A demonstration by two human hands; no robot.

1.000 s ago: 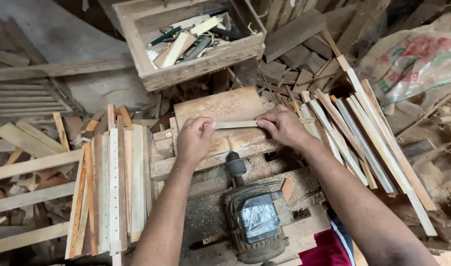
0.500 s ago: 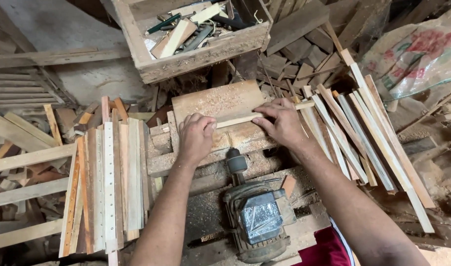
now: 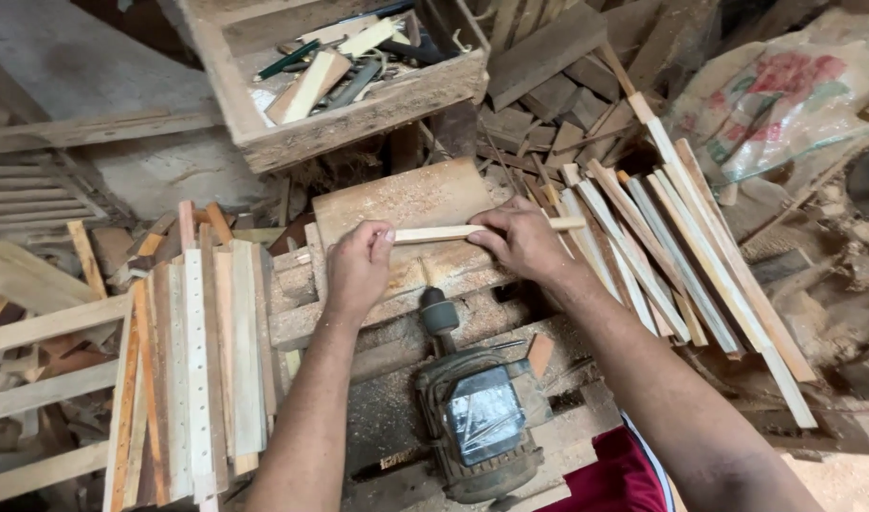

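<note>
Slats (image 3: 199, 351) lie stacked at the table's left edge. Your left hand (image 3: 358, 265) pinches one end of a thin wooden strip (image 3: 453, 231); your right hand (image 3: 521, 239) grips it further along, fingers closed, above the sawdusted board (image 3: 406, 194) and motor (image 3: 477, 417).

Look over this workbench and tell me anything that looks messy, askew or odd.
Sawdust coats the wooden block behind the thin wood strip, which the left hand and right hand hold level. Offcuts lie heaped at random beyond, and the slats on the right fan out unevenly. Nothing looks broken.
</note>
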